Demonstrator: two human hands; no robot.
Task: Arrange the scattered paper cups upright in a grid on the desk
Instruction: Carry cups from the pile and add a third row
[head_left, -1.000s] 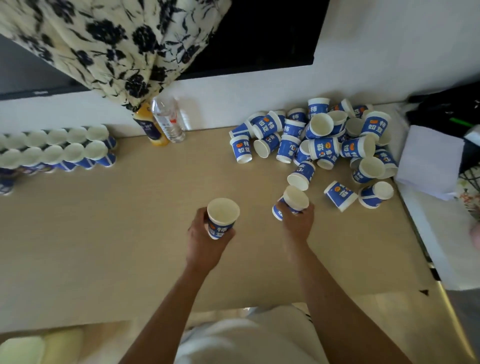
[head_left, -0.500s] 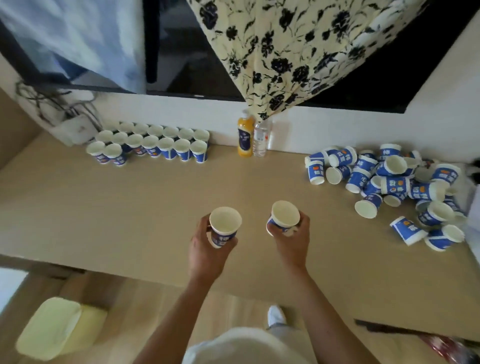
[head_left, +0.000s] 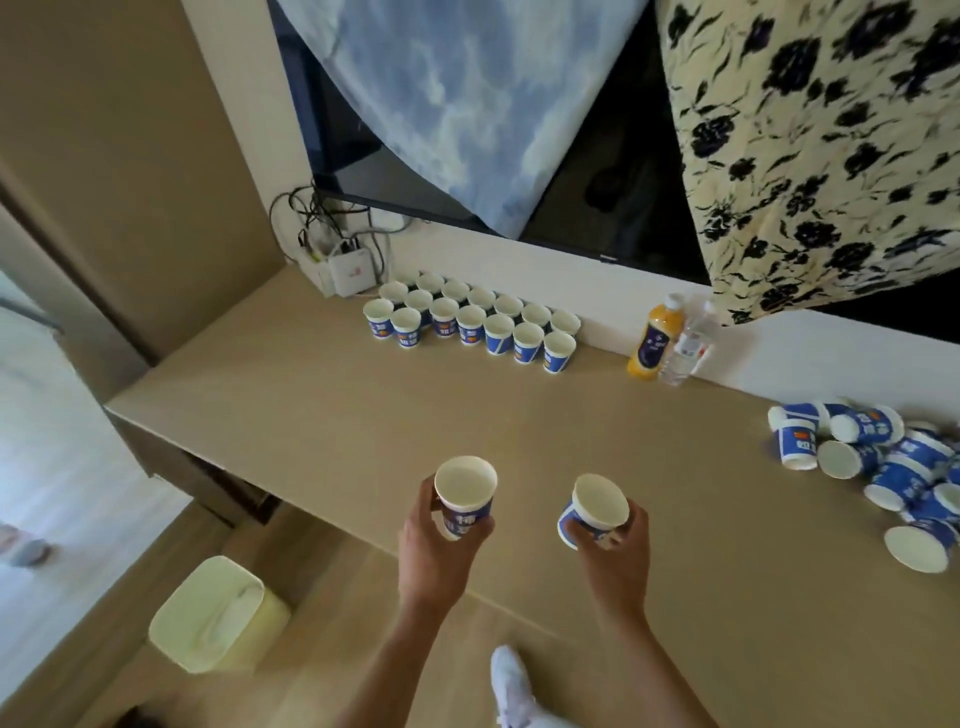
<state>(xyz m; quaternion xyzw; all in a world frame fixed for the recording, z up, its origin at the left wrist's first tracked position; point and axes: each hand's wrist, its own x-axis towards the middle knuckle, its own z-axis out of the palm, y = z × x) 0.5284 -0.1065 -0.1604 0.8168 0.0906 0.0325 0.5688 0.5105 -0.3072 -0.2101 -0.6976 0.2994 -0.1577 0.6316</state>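
My left hand (head_left: 434, 551) grips a blue-and-white paper cup (head_left: 465, 493), mouth up, above the desk's front edge. My right hand (head_left: 615, 558) grips a second cup (head_left: 595, 509), tilted a little to the left. Several cups stand upright in rows (head_left: 472, 322) at the back of the beige desk (head_left: 311, 415), near the wall. A heap of scattered cups (head_left: 878, 467) lies at the right edge of the view, most on their sides.
An orange juice bottle (head_left: 652, 338) and a clear water bottle (head_left: 688, 345) stand by the wall between the rows and the heap. A white router with cables (head_left: 350, 267) sits in the back left corner. A pale yellow bin (head_left: 215, 618) stands on the floor left of me.
The view has swung left, so the rows now lie ahead and the heap has slid to the right edge. Both hands have carried their cups leftward with me.
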